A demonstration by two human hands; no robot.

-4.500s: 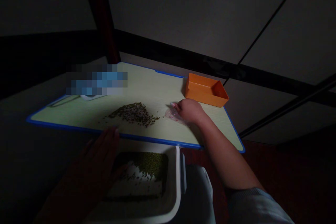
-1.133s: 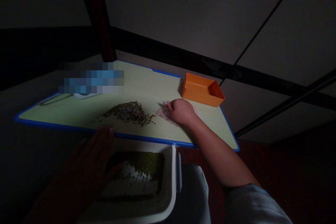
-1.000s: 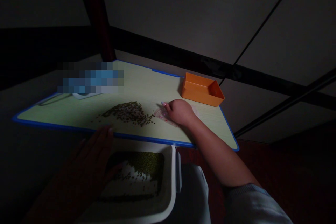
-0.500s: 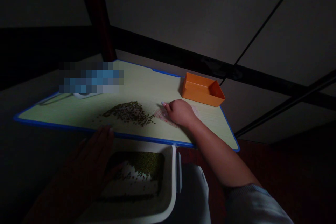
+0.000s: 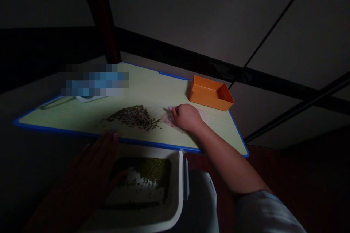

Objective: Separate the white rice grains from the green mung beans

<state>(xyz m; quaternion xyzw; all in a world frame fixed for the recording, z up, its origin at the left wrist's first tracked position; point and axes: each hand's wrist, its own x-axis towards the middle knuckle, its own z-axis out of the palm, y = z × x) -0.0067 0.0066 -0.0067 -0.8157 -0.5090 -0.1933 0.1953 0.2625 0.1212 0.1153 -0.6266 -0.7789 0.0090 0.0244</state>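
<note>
Beans [image 5: 136,117], small, dark, loosely heaped on blue-rimmed tabletop [image 5: 147,87], left of right hand [image 5: 187,116]. Its fingers curled over pinkish patterned patch [image 5: 167,119]; contents hidden, cannot tell. Left hand [image 5: 95,156] shadowed, fingers extended, released, over white container [image 5: 179,204] of green grains [image 5: 155,169]. Orange bin [image 5: 207,100] beyond right hand.

Pixelation at 9 o'clock masks the blue object [image 5: 94,83]. Near centre, the right hand [image 5: 187,117] conceals its own palm and part of the pinkish patch [image 5: 168,119]; its grip is indiscernible. At 8 o'clock, shadow obscures the left hand [image 5: 94,158], which covers the white container's [image 5: 179,189] left side. The bottom edge crops the sleeve [image 5: 264,211] toward 5 o'clock.
</note>
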